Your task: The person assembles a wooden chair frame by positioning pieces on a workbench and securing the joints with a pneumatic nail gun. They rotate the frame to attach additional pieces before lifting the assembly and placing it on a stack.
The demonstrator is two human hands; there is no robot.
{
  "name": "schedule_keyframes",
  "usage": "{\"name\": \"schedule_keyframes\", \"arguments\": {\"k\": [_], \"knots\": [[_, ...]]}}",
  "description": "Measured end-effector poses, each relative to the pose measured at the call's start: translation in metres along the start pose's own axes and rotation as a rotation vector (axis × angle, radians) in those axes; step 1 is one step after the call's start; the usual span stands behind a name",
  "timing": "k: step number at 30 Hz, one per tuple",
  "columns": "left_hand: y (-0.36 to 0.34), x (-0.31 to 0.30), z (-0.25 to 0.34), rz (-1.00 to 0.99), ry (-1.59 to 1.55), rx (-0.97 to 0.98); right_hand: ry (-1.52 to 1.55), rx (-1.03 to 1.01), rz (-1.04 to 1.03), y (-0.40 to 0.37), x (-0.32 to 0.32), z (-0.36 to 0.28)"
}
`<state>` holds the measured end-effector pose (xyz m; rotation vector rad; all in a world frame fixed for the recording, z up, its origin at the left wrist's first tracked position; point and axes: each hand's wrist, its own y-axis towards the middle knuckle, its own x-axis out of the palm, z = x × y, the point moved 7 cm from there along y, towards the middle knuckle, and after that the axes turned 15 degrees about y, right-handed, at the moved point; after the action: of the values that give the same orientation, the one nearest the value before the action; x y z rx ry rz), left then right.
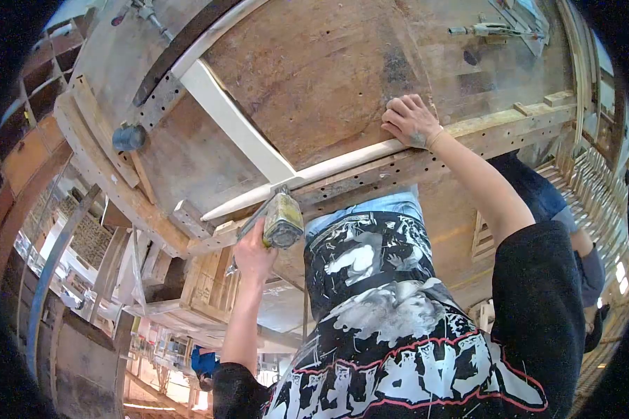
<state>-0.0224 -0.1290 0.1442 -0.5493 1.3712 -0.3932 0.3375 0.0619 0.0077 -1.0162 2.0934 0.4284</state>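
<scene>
My left hand (pixel 256 253) is wrapped around a worn yellow-and-grey nail gun (pixel 284 221). The tool's nose touches or nearly touches the joint where a flat pale crosspiece (pixel 234 119) meets a long rounded wooden rail (pixel 349 160). This rail tapers to a point at its left end and lies along the near edge of the workbench. Further right, my right hand (pixel 412 122) has its fingers curled over the rail. The contact under its palm is hidden.
A brown board (pixel 307 77) fills the bench inside the frame. A drilled wooden edge beam (pixel 468 150) runs along the front. At left sits a dark blue cylinder (pixel 128 137); an air tool (pixel 493 30) lies at the far right. People stand at lower left and right.
</scene>
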Motion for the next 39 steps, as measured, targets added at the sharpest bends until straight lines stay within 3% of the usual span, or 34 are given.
{"name": "schedule_keyframes", "arguments": {"k": [3, 9, 12, 13, 14, 18, 19, 22, 26, 39], "knots": [[0.001, -0.001, 0.002, 0.034, 0.011, 0.007, -0.012, -0.006, 0.02, 0.002, -0.002, -0.003], [0.003, -0.003, -0.008, -0.114, 0.041, -0.108, -0.005, -0.012, 0.032, 0.0, -0.005, -0.003], [0.027, -0.051, -0.01, 0.029, -0.323, -0.285, -0.002, 0.005, 0.029, -0.002, -0.005, -0.001], [0.04, -0.082, -0.002, 0.067, -0.282, -0.448, 0.004, 0.007, 0.024, -0.003, -0.004, -0.001], [0.057, -0.099, -0.003, 0.179, -0.34, -0.425, 0.01, 0.009, 0.018, -0.003, -0.004, 0.0], [0.137, -0.122, -0.07, 0.322, -0.473, -0.465, -0.008, -0.003, 0.037, -0.003, -0.004, 0.0], [0.154, -0.146, -0.06, 0.382, -0.507, -0.42, -0.008, -0.006, 0.04, -0.003, -0.002, 0.0], [0.198, -0.144, -0.083, 0.234, -0.812, -0.508, -0.007, -0.019, 0.056, -0.004, -0.004, 0.001], [0.22, -0.15, -0.079, 0.228, -0.876, -0.548, 0.009, -0.027, 0.077, -0.005, -0.006, 0.0], [0.244, -0.16, -0.071, 0.291, -0.581, -0.499, -0.062, -0.103, 0.159, -0.008, 0.005, 0.009]]}}
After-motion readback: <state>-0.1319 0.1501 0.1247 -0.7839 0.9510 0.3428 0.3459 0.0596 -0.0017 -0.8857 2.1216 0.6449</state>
